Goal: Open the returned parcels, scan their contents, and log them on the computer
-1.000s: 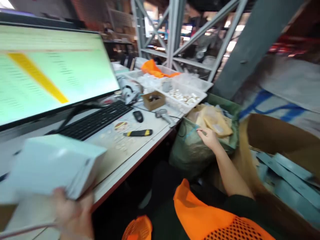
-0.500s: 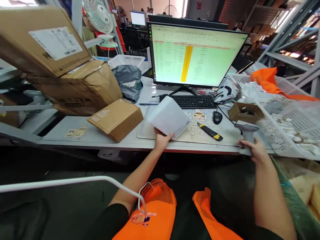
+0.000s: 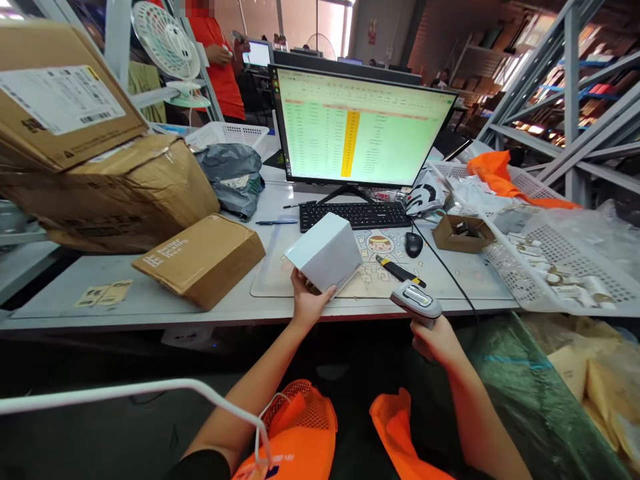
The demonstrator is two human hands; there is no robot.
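Observation:
My left hand (image 3: 309, 303) grips a white box (image 3: 324, 258) from below and holds it tilted over the desk mat (image 3: 273, 277). My right hand (image 3: 436, 341) is closed round the handle of a grey barcode scanner (image 3: 417, 300), lifted at the desk's front edge. The scanner's head points toward the white box, a short gap between them. Its black cable (image 3: 449, 270) runs back across the desk.
A monitor (image 3: 358, 128), keyboard (image 3: 355, 215), mouse (image 3: 413, 244) and yellow-black utility knife (image 3: 399, 269) sit ahead. Brown cartons (image 3: 200, 259) lie left, white mesh trays (image 3: 560, 267) right, a green sack (image 3: 545, 393) of padded envelopes lower right. A person in red (image 3: 220, 60) stands behind.
My view swung left from the sack to the desk. My right hand left the sack, took the scanner off the desk and raised it. The white box came in over the mat.

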